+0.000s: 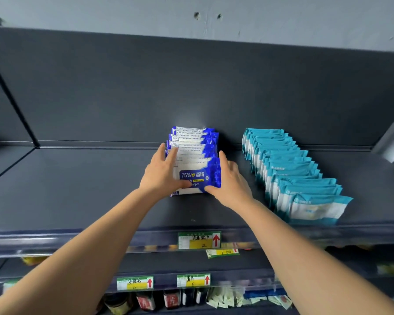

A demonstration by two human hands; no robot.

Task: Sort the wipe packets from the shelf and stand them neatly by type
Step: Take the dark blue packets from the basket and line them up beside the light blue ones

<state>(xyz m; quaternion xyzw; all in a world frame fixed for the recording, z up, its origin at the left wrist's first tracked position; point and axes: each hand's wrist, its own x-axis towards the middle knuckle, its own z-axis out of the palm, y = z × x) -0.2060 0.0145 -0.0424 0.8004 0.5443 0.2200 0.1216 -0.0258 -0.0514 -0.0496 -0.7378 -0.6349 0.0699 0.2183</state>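
The long dark grey metal shelf (77,189) carried two standing rows of packets. Well off to the right of the person's fingers ran the longer row of teal-and-white wipe packets (289,173), fanned from the back panel toward the front lip. Between the two hands stood the shorter row of blue-and-white alcohol wipe packets (196,153), upright one behind another, the front one facing out with "75%" on it.

The left hand (162,176) lay against the row's left end, its fingers (172,155) nearly straight and slightly spread over the packet tops, thumb flat across the front packet's face. The right hand (230,180) pressed the right end, fingers (222,158) straight and together, thumb touching the lower front corner.

Below the wrists, a green-and-yellow price label (199,240) with a red arrow sat on the shelf edge.
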